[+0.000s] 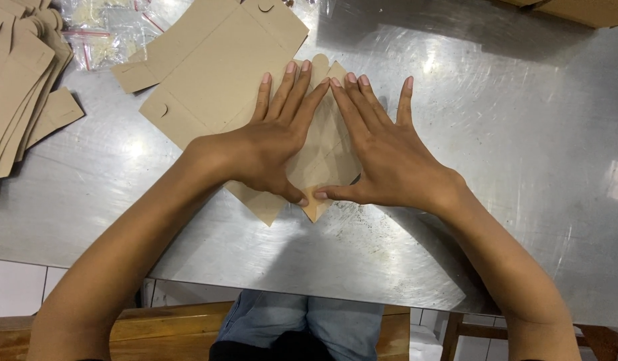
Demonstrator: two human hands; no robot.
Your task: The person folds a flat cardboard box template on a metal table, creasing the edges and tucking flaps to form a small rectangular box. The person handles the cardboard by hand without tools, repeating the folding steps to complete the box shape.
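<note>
A flat brown cardboard box blank lies on the steel table, running from the top centre down toward me. My left hand presses flat on its lower part, fingers spread and pointing away. My right hand lies flat beside it on the folded end of the cardboard. The index fingertips meet at the top and the thumb tips meet at the bottom, framing a patch of cardboard between them. Neither hand grips anything.
A stack of more flat cardboard blanks sits at the left edge. Clear plastic zip bags lie at the top left. Another cardboard piece shows at the top right. A wooden bench stands below the table's near edge.
</note>
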